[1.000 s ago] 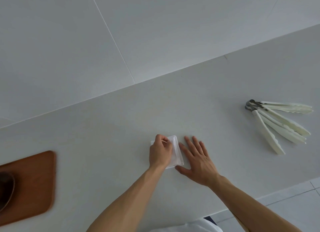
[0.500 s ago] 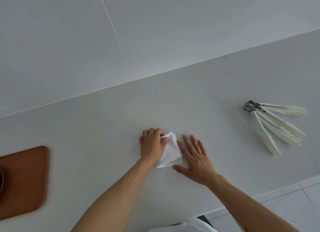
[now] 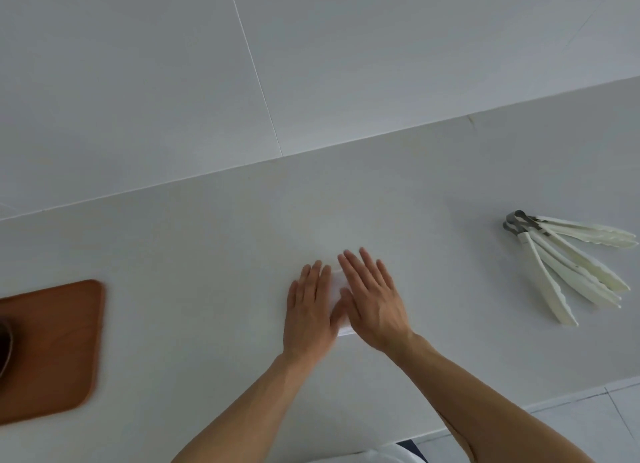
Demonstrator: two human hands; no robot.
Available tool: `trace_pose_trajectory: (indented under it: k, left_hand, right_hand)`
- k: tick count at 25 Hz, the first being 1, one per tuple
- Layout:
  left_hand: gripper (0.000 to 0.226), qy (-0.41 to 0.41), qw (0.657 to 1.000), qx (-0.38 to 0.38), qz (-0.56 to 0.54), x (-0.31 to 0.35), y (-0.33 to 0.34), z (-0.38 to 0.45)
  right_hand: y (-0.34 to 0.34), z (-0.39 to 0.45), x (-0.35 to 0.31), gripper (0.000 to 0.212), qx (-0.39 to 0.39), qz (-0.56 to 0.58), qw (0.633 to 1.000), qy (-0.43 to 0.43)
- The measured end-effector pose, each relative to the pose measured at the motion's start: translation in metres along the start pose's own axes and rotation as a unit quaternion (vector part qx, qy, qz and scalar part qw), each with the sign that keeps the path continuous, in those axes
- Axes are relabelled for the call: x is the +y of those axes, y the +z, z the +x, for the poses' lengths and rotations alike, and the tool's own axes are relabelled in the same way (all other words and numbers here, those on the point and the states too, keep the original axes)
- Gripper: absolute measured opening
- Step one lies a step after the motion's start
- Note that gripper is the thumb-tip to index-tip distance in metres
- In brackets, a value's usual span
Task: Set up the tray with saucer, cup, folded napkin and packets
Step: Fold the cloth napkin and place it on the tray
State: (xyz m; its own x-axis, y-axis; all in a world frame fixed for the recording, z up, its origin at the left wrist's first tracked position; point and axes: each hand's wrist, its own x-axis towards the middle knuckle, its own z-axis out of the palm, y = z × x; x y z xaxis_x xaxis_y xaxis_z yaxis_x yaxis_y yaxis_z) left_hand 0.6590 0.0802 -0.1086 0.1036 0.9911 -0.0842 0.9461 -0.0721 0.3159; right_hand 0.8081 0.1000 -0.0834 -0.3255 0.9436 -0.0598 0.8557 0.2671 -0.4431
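A white folded napkin (image 3: 337, 286) lies on the white counter, mostly covered by both hands. My left hand (image 3: 310, 310) lies flat on its left part, fingers stretched out. My right hand (image 3: 374, 303) lies flat on its right part, fingers spread. Only a strip of napkin shows between the hands and at their near edge. The brown wooden tray (image 3: 59, 345) sits at the left edge of the view, with a dark round object (image 3: 4, 345) on it, cut off by the frame.
Several white plastic tongs (image 3: 568, 265) lie fanned out on the counter at the right. A white tiled wall rises behind the counter. The counter's near edge runs at the lower right, with floor tiles beyond it.
My left hand has let go of the napkin's corner and now lies flat on it. My right hand has slid left onto the napkin. Both press it down.
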Motion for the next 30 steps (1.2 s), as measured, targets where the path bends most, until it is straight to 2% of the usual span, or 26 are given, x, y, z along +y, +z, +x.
trace_pose_trajectory:
  k: [4, 7, 11, 15, 17, 20, 21, 23, 27, 29, 30]
  left_hand:
    - [0.071, 0.03, 0.996, -0.06, 0.059, -0.008, 0.008, -0.011]
    - [0.078, 0.064, 0.991, -0.079, 0.082, -0.017, 0.008, -0.008]
    - [0.076, 0.064, 0.987, -0.109, 0.104, -0.021, 0.011, -0.007]
    - [0.082, 0.084, 0.975, -0.173, 0.114, -0.024, 0.003, -0.002]
    - [0.085, 0.06, 0.978, -0.184, 0.072, -0.027, -0.006, 0.003]
    - [0.078, 0.028, 0.991, -0.11, 0.065, -0.027, -0.021, 0.019]
    - [0.075, 0.016, 0.991, -0.111, 0.078, -0.024, -0.027, 0.027]
    - [0.07, -0.037, 0.983, -0.167, 0.064, -0.014, -0.039, 0.043]
    - [0.057, -0.093, 0.962, -0.254, 0.045, -0.003, -0.053, 0.053]
    - [0.046, -0.116, 0.955, -0.27, -0.033, -0.007, -0.06, 0.045]
    - [0.037, -0.128, 0.95, -0.268, -0.096, -0.011, -0.067, 0.038]
  right_hand:
    - [0.019, 0.007, 0.0, 0.068, -0.1, -0.078, 0.992, -0.02]
    - [0.03, 0.0, 0.01, 0.073, -0.109, -0.114, 0.987, -0.006]
    - [0.039, 0.002, 0.01, 0.07, -0.103, -0.124, 0.987, 0.021]
    - [0.033, 0.003, 0.005, 0.07, -0.128, -0.128, 0.983, 0.018]
    - [0.022, 0.005, 0.008, 0.065, -0.136, -0.129, 0.982, 0.004]
    - [-0.005, 0.019, 0.014, 0.066, -0.14, -0.127, 0.982, -0.004]
    - [-0.013, 0.026, 0.015, 0.068, -0.155, -0.128, 0.98, 0.002]
    - [-0.026, 0.039, 0.011, 0.065, -0.199, -0.128, 0.971, 0.02]
    - [-0.032, 0.037, 0.002, 0.043, -0.203, -0.067, 0.975, 0.067]
    - [-0.034, 0.025, 0.002, 0.03, -0.181, 0.037, 0.977, 0.106]
    - [-0.036, 0.019, 0.001, 0.022, -0.171, 0.125, 0.968, 0.134]
